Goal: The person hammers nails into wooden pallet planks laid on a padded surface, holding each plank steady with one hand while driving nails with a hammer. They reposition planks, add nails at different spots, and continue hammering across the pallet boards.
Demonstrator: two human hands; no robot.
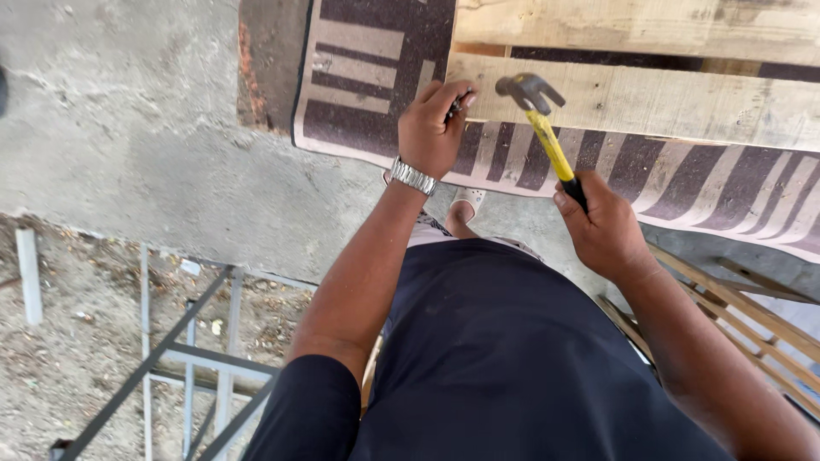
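Note:
My right hand [605, 230] grips a claw hammer [547, 128] by its black grip; the yellow handle rises to a dark steel head hovering over a pale wooden plank [649, 98]. My left hand [431, 128], with a metal watch on the wrist, pinches small dark nails [457, 105] at the plank's left end, just left of the hammer head. A second plank [632, 26] lies parallel beyond the first. Both planks rest on a striped brown and cream mat [367, 77].
Rough concrete floor [128, 128] spreads to the left. A grey metal frame [196, 358] lies on dirt at lower left. Wooden slats [752, 324] stand at lower right beside my arm. My sandalled foot [465, 205] shows below the mat's edge.

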